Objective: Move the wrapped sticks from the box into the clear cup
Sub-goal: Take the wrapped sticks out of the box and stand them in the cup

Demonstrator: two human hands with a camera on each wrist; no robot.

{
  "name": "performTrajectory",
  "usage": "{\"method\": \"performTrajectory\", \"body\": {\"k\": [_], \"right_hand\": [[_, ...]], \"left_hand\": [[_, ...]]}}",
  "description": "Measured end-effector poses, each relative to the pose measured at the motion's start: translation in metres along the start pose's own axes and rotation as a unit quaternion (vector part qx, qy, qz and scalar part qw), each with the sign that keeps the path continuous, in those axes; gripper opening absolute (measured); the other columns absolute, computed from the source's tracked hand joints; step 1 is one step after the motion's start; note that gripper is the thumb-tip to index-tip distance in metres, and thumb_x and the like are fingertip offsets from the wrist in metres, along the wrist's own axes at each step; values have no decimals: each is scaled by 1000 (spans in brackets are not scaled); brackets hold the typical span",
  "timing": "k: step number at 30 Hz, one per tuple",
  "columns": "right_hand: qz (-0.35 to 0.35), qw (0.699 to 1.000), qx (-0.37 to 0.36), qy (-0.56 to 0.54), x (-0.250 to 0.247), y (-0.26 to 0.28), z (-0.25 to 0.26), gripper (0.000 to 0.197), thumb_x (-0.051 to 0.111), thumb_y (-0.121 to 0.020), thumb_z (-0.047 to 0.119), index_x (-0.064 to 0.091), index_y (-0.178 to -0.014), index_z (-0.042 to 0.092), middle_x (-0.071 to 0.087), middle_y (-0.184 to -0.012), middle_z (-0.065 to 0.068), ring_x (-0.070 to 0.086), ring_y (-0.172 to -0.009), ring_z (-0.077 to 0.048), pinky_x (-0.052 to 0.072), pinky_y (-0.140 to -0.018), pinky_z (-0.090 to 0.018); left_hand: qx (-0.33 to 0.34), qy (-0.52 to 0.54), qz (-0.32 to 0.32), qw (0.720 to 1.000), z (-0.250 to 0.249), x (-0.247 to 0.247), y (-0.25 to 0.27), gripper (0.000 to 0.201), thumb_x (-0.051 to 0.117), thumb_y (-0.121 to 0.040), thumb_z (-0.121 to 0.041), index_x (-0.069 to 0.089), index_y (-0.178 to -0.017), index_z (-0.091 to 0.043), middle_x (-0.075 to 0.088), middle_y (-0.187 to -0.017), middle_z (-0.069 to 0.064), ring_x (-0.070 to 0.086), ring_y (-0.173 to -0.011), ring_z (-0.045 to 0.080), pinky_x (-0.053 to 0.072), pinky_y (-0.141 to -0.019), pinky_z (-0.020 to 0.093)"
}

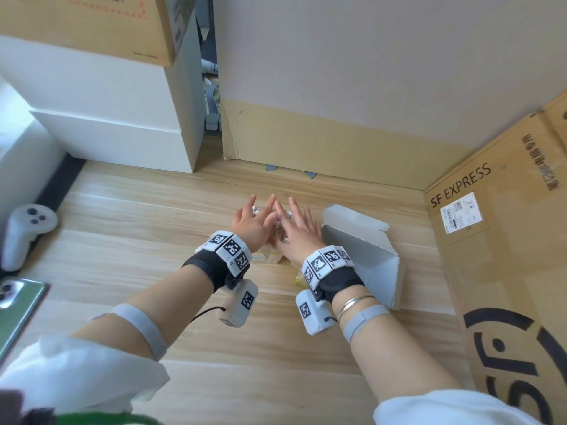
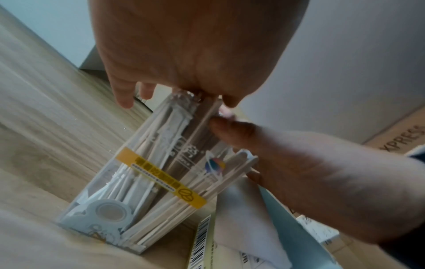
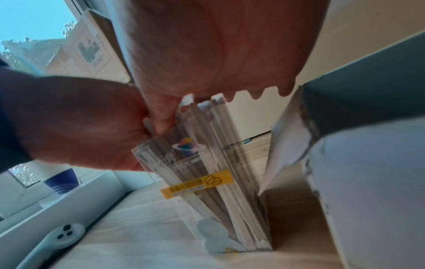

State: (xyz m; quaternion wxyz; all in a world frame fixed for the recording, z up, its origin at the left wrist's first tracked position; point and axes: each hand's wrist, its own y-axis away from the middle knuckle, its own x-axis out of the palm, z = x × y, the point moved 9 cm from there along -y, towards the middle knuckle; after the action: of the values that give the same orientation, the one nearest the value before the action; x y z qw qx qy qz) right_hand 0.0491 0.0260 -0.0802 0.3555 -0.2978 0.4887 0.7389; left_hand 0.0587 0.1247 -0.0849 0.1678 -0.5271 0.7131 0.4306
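Mostly done: sticks (image 2: pixel 161 163) stand bunched in the cup (image 3: pixel 207 182).
Fingers: left hand (image 1: pixel 251 223) and right hand (image 1: pixel 296 231) released, straight, patting stick tops.
Left: box (image 1: pixel 365 250) contents hidden.

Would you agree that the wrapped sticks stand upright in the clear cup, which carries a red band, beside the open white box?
Not quite: the band on the clear cup is yellow, not red, as the right wrist view shows. The rest holds: the wrapped sticks stand upright in the cup, beside the open white box.
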Motion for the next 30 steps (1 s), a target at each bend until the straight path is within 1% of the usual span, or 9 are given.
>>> {"method": "performTrajectory", "body": {"k": [5,8,11,14,16,18,22,26,30], "right_hand": [[-99,989,-31,-106,-30,10,-13,66,50,-92,40,18,-149,28,21,-157,0,16,-145,-22,16,-118,-39],[-175,975,-15,-138,-50,17,-32,35,46,-96,25,55,-129,20,56,-132,-3,50,-123,-22,37,-103,-31],[-179,973,29,-142,-55,24,-54,28,43,-96,23,68,-107,20,70,-108,-4,62,-93,-21,45,-82,-27],[-161,975,67,-137,-54,34,-75,28,42,-95,26,70,-99,22,72,-94,-5,63,-85,-24,46,-75,-28],[-151,975,87,-139,-52,39,-89,27,43,-95,26,69,-97,21,70,-90,-5,61,-85,-24,45,-76,-29],[-136,974,102,-152,-48,44,-101,27,42,-95,25,69,-94,21,65,-86,-1,58,-82,-20,43,-75,-27],[-130,973,107,-157,-44,54,-119,27,42,-95,21,69,-96,18,68,-89,-1,55,-78,-15,37,-69,-23],[-123,971,110,-173,-39,60,-131,26,43,-95,21,69,-99,16,71,-96,-2,56,-77,-14,39,-70,-22],[-102,970,118,-186,-28,61,-140,25,43,-95,21,65,-108,18,71,-101,-4,59,-81,-16,46,-76,-26]], "left_hand": [[-40,-26,-5,999,14,3,-4,51,18,-100,-40,-3,-146,-46,-15,-159,2,-11,-146,34,6,-119,54],[-28,-47,-42,998,-5,-8,1,49,16,-100,-45,3,-146,-46,-10,-160,2,-9,-147,33,1,-119,48],[39,-55,-108,992,-39,-19,5,46,24,-101,-35,23,-147,-31,3,-160,6,-8,-148,28,-2,-119,43],[99,20,-85,991,-70,-10,8,41,29,-101,-27,44,-138,-17,25,-154,8,8,-148,26,11,-119,37],[138,61,-42,988,-94,5,14,40,31,-101,-27,47,-135,-11,38,-148,9,34,-138,25,28,-110,32],[152,57,-11,987,-110,22,18,41,36,-100,-28,44,-137,-11,40,-146,9,47,-129,25,35,-103,29],[66,-9,54,996,-102,60,10,59,46,-95,-21,21,-148,-20,32,-149,15,49,-125,32,42,-99,35],[17,-80,106,991,-90,85,5,79,43,-92,-9,-9,-150,-24,56,-125,23,63,-100,34,46,-72,31],[-21,-57,106,992,-84,89,0,79,39,-93,-2,-13,-149,-23,66,-109,21,59,-77,28,43,-63,29]]}}
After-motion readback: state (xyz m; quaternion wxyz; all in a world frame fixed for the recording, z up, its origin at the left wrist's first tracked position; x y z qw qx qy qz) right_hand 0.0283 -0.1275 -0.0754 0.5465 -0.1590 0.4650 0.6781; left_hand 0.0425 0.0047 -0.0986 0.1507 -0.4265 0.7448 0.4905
